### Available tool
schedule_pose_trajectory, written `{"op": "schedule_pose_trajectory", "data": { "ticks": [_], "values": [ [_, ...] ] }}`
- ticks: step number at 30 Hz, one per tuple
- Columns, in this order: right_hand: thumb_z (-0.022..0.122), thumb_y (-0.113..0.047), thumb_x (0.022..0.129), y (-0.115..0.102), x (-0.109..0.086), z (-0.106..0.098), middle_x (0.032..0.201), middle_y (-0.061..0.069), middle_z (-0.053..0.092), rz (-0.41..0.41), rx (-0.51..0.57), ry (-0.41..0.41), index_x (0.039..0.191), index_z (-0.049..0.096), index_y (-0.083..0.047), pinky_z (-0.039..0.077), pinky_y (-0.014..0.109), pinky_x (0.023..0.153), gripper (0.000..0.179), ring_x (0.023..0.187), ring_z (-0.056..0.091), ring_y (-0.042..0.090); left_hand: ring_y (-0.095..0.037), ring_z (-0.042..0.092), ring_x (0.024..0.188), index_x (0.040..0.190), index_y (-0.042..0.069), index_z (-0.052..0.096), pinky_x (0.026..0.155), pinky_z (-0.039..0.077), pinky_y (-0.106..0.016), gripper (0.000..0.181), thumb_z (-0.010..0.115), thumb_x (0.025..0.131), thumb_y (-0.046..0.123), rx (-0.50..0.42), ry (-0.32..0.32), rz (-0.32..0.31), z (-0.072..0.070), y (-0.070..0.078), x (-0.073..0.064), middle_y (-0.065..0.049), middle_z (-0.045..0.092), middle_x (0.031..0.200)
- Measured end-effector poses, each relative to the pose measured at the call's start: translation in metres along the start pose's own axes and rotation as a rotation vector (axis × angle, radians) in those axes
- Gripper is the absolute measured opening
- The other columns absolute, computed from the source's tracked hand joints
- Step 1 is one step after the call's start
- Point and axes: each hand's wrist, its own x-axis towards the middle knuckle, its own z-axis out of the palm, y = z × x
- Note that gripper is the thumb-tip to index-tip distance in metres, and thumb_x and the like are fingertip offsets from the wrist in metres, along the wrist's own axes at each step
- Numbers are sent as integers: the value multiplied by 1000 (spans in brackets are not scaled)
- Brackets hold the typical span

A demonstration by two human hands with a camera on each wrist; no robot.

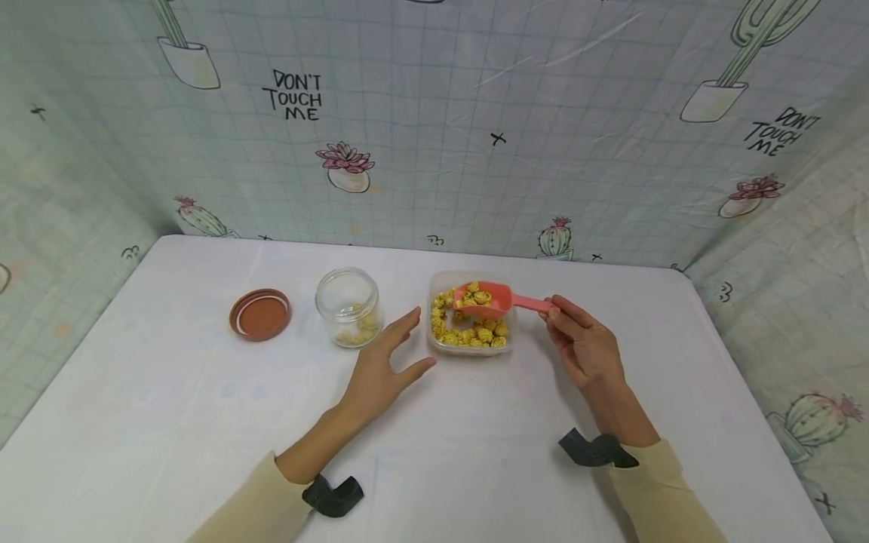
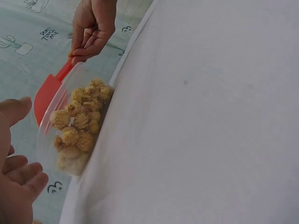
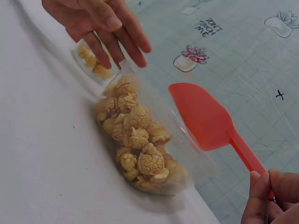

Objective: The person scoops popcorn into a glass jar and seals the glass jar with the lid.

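Observation:
My right hand (image 1: 585, 343) pinches the handle end of a red plastic scoop (image 1: 501, 299). The scoop carries several pieces of yellow popcorn (image 1: 473, 296) above a clear plastic container (image 1: 470, 351). More popcorn (image 3: 140, 135) lies inside that container, heaped around its sides. My left hand (image 1: 380, 373) is spread with straight fingers between the container and a glass jar (image 1: 347, 302), thumb near the container's left side and holding nothing. Some popcorn sits at the bottom of the jar. In the left wrist view the scoop (image 2: 46, 95) hangs over the container's rim, partly hidden behind its wall.
A brown round lid (image 1: 261, 314) lies on the white table (image 1: 170, 422) left of the jar. Behind the table hangs a patterned cloth (image 1: 421, 143) with cactus drawings, and more of it flanks both sides. Dark bands cross both cuffs.

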Motion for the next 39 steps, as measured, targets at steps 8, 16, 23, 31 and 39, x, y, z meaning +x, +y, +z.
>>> {"op": "schedule_pose_trajectory", "data": {
  "ticks": [8, 16, 23, 31, 39],
  "values": [
    [70, 3, 83, -4, -3, 2, 106, 8, 68, -34, -29, 1, 109, 72, -4, 54, 24, 83, 27, 91, 69, 19, -29, 54, 119, 135, -4, 49, 99, 46, -35, 66, 76, 75, -10, -102, 154, 268, -24, 25, -4, -13, 54, 133],
    [71, 0, 83, -8, -7, 4, 113, 9, 67, -43, -1, -14, 115, 70, -4, 49, 28, 92, 32, 96, 68, 21, -34, 55, 113, 118, -24, 49, 97, 47, -38, 49, 70, 88, 10, -165, 354, 512, -57, 44, 0, -35, 55, 117],
    [70, 2, 83, -10, -9, 6, 114, 11, 67, -48, 23, -49, 114, 70, -3, 47, 30, 93, 31, 95, 68, 21, -32, 52, 117, 120, -23, 48, 103, 42, -37, 62, 72, 87, 24, -96, 478, 467, -78, 30, -2, -36, 54, 118],
    [70, 3, 83, -10, -11, 15, 113, 11, 67, -52, 41, -40, 115, 69, -2, 53, 27, 86, 33, 94, 68, 21, -36, 33, 133, 141, -11, 31, 109, 31, -48, 88, 78, 68, -15, 31, 345, 103, -90, 8, -8, -26, 38, 142],
    [71, 3, 82, -4, -12, 28, 113, 10, 66, -52, 36, -48, 112, 71, -3, 51, 27, 89, 30, 95, 68, 21, -36, 29, 137, 148, -8, 18, 111, 28, -50, 98, 80, 72, -5, -2, 230, -114, -86, -4, -4, -25, 30, 149]
  ]
}}
